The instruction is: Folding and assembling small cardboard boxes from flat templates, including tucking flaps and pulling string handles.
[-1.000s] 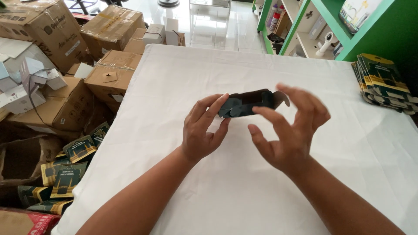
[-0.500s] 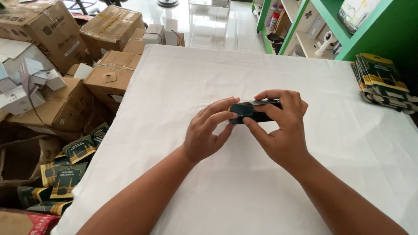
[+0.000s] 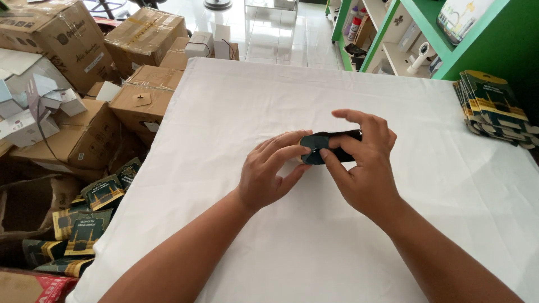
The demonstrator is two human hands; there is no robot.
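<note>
Holding a small dark box (image 3: 328, 147) between them, the left hand (image 3: 268, 177) and right hand (image 3: 365, 168) close their fingers on its two ends just above the white surface (image 3: 236, 106); flat dark packs (image 3: 494, 106) lie stacked at the right edge.

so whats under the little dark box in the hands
The white tablecloth lies under the dark box. Both hands' fingers cover its ends; whether it touches the cloth is hidden.
</note>
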